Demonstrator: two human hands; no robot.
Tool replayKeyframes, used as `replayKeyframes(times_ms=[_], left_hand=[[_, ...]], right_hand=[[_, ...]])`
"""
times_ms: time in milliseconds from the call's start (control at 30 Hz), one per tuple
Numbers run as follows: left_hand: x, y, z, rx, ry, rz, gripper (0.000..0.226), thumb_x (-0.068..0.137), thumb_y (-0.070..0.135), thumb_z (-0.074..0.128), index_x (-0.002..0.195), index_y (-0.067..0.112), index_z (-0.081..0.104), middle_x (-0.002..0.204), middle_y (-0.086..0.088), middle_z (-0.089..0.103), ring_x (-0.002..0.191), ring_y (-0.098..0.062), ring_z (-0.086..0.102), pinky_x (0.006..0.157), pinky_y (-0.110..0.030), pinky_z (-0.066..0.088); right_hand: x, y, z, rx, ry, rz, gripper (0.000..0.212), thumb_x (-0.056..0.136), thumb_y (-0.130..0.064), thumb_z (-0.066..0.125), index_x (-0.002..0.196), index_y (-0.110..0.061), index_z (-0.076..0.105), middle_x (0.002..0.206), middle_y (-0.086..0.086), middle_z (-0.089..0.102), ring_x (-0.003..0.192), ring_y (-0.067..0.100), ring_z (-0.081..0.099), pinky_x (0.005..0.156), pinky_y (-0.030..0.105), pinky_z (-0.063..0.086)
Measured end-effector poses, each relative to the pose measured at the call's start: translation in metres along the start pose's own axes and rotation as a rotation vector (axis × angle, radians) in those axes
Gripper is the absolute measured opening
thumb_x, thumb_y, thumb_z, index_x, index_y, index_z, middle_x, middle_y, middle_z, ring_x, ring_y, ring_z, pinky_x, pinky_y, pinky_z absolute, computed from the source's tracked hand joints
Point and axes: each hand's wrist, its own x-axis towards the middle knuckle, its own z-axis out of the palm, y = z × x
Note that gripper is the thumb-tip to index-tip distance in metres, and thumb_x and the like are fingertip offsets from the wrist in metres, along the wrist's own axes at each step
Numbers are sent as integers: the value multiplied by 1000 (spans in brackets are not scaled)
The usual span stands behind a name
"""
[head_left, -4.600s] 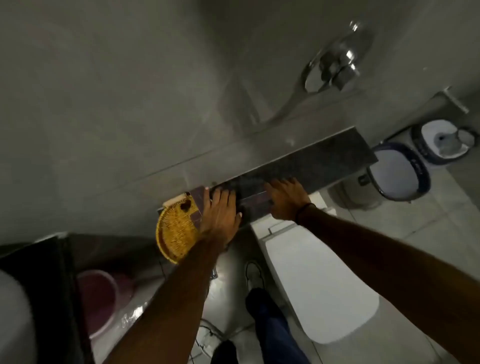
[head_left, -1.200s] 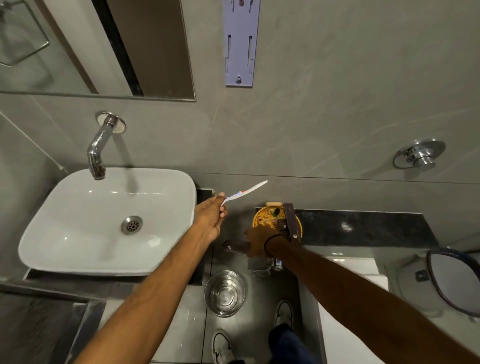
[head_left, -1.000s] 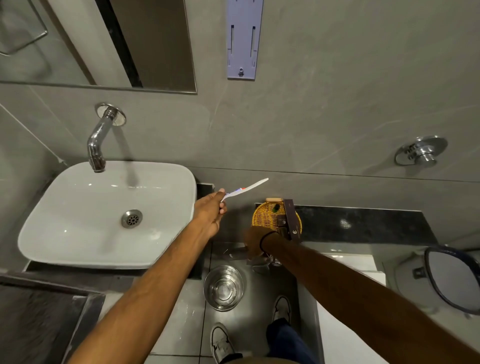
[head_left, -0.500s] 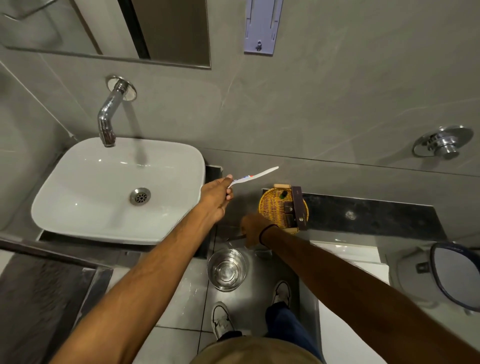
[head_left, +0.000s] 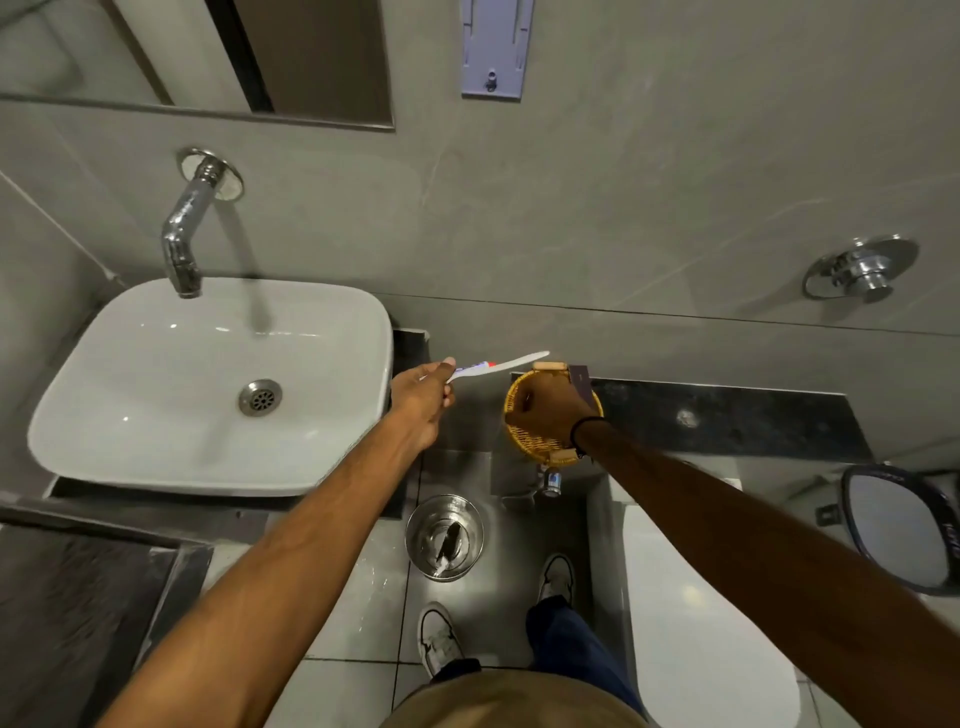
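Note:
My left hand (head_left: 423, 402) pinches a white toothbrush (head_left: 501, 365) by one end; it points right, in the air between the sink and the basket. My right hand (head_left: 550, 405) is over the yellow woven basket (head_left: 530, 441), which sits at the left end of the dark stone ledge (head_left: 727, 421). The fingers reach down into the basket and hide most of its contents; whether they hold anything I cannot tell. A dark brown case (head_left: 582, 378) stands at the basket's far rim.
A white sink (head_left: 208, 384) with a chrome tap (head_left: 184, 244) is at the left. On the floor stands a steel bin (head_left: 444, 538) by my shoes. The white toilet lid (head_left: 696, 613) lies at the lower right, and a round dark-rimmed bin (head_left: 904, 530) at the far right.
My right hand rose from below the ledge, beside the basket, to over and into the basket. A dark object now lies in the steel bin. My left hand kept the toothbrush still.

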Motion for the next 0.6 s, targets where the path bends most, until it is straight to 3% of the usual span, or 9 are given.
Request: replayKeyframes(times_ms=[100, 200, 267, 367, 467, 600], left_hand=[[8, -7, 11, 99, 40, 27, 17, 96, 19, 73, 84, 9, 68, 65, -5, 59, 43, -6, 46, 43, -18, 41], [17, -17, 22, 163, 22, 27, 14, 96, 19, 72, 96, 4, 72, 64, -4, 58, 43, -6, 46, 40, -15, 42], [24, -22, 31, 209, -5, 30, 15, 96, 19, 73, 96, 4, 73, 58, -1, 58, 39, -4, 47, 38, -14, 41], [37, -31, 43, 249, -14, 23, 14, 95, 19, 73, 95, 5, 73, 51, 3, 59, 40, -4, 46, 37, -13, 40], [52, -43, 56, 297, -27, 5, 16, 95, 19, 74, 101, 4, 73, 60, 0, 58, 49, -7, 46, 38, -12, 40], [73, -61, 71, 334, 19, 18, 10, 96, 13, 72, 89, 7, 72, 51, 3, 57, 41, -4, 44, 36, -12, 38]], right_hand=[[-1, 19, -15, 23, 220, -18, 25, 85, -37, 74, 95, -16, 65, 91, 6, 70, 85, 21, 64, 78, 36, 58], [3, 31, -21, -41, 237, -79, 51, 81, -43, 77, 125, -24, 58, 118, 4, 66, 103, 23, 63, 84, 34, 55], [9, 38, -25, -14, 157, -80, 63, 83, -39, 77, 140, -28, 53, 134, 6, 61, 119, 26, 60, 96, 40, 54], [21, 53, -33, 316, -25, -30, 51, 88, -17, 77, 136, -13, 62, 138, 13, 63, 129, 33, 57, 109, 49, 49], [27, 74, -40, 636, -253, 65, 48, 88, -3, 75, 135, -4, 63, 140, 19, 59, 128, 37, 57, 104, 51, 54], [38, 107, -43, 985, -494, 209, 43, 91, -5, 71, 134, -6, 63, 136, 11, 60, 119, 29, 60, 96, 38, 57]])
